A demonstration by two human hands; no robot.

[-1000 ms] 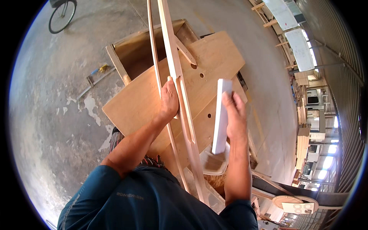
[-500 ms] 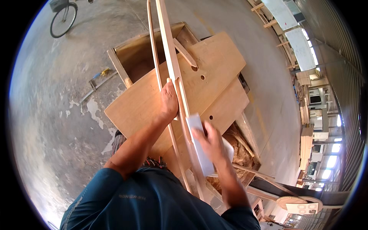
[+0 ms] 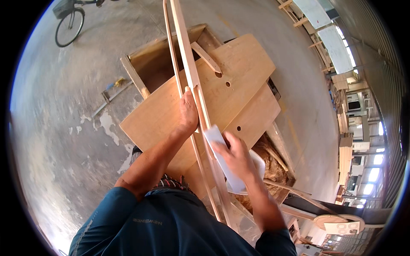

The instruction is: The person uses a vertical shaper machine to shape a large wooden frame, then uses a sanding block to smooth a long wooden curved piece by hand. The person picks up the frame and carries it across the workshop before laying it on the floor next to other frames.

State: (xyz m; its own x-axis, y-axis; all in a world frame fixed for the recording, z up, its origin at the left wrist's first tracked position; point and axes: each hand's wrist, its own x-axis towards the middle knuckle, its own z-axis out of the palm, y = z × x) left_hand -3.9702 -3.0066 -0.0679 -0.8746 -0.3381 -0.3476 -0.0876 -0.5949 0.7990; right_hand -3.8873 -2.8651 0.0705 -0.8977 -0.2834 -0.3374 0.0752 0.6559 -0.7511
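Note:
A long pale wooden beam (image 3: 186, 47) with a slot cut in its side runs steeply from the far side toward my body. Close along its left lies a thin wooden strip (image 3: 170, 42). My left hand (image 3: 189, 112) is closed round the beam near the slot, thumb pointing away from me; most fingers are hidden. In my right hand (image 3: 236, 155) is a long white block (image 3: 213, 135), blurred by motion, held along the beam's right side. Whether the block's hidden face touches the wood, I cannot tell. Under both hands lies a wide wooden panel (image 3: 147, 121) with round holes.
An open wooden box (image 3: 136, 77) sits beneath the panel, and a small wood piece (image 3: 206, 57) rests on top. Brown shavings (image 3: 275, 170) fill a bin at right. A metal clamp (image 3: 107, 99) lies on the floor. A bicycle (image 3: 69, 27) stands far left; stacked boards (image 3: 345, 155) line the right.
The white block and my right hand have shifted slightly left and away from me. My left hand keeps its hold on the beam. The whole view has tilted a little.

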